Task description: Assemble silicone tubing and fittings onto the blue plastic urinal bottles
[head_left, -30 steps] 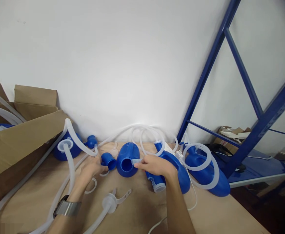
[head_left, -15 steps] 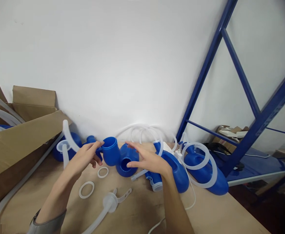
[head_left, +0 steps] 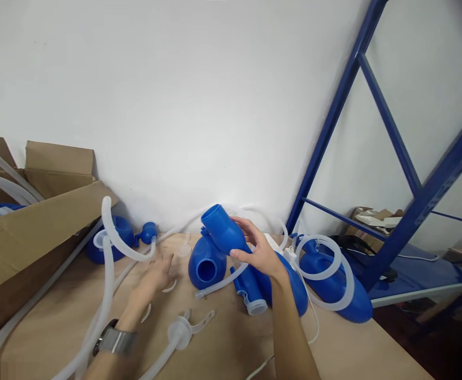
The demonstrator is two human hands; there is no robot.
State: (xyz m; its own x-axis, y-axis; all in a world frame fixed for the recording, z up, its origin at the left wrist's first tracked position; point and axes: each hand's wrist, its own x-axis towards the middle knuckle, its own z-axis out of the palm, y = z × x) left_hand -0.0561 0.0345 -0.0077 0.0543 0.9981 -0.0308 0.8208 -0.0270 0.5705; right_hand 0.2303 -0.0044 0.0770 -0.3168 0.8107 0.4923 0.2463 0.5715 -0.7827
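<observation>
My right hand (head_left: 260,250) is closed round the side of a blue plastic cup-shaped piece (head_left: 223,229), tilted with its wide mouth up and to the left. Beneath it, a blue plastic bottle (head_left: 193,266) lies with its round opening facing me. My left hand (head_left: 157,272) is low over the tabletop, smeared by motion, and its fingers are hard to make out. It is nearest to a white ring (head_left: 171,287), partly covered; a second white ring (head_left: 146,314) shows beside the left wrist. A translucent cap with a strap (head_left: 179,332) lies in front, joined to a tube.
A cardboard box (head_left: 37,227) with tubes stands at the left. More blue bottles (head_left: 329,279), coiled translucent tubing (head_left: 347,277) and a white cable (head_left: 314,311) lie to the right. Beyond the table is a blue metal rack (head_left: 334,111), with a white wall behind.
My right hand has taken hold of the blue cup-shaped piece, which moved right and tilted. My left hand has left it and come down toward the rings.
</observation>
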